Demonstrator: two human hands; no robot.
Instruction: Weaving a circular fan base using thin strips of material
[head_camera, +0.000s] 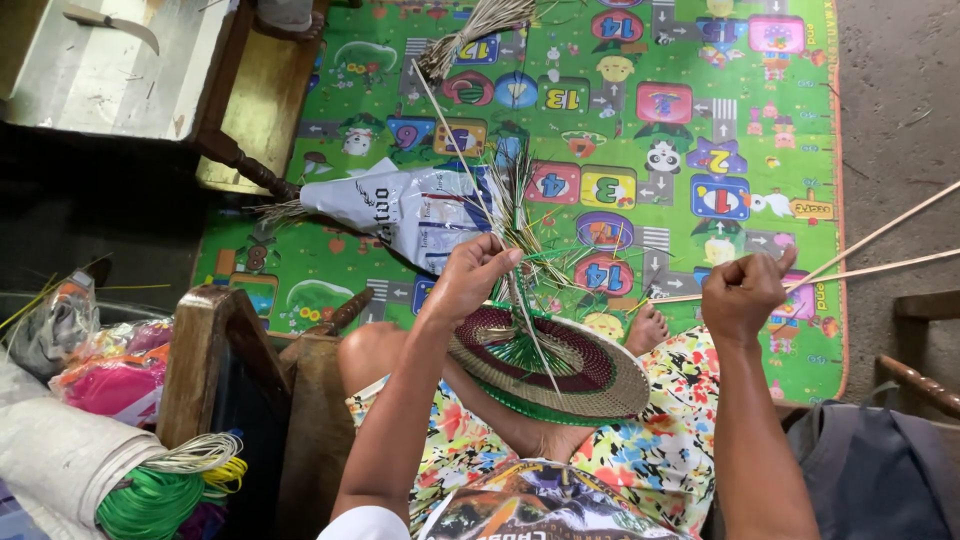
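Note:
A round woven disc (560, 365) in green, maroon and tan rests on my lap, tilted. My left hand (470, 278) pinches a bunch of thin tan and green fibre strands (512, 205) that rise from the disc's far edge. My right hand (742, 292) is a closed fist to the right of the disc, pulling a thin strand (870, 240) that runs up and to the right. A second long pale strand (880, 268) lies just under it.
A bright children's play mat (640, 130) covers the floor ahead, with a white plastic bag (410, 205) of fibres on it. A wooden chair (225, 370) and coils of green and yellow cord (165, 490) are at left. A metal table (110, 70) stands at top left.

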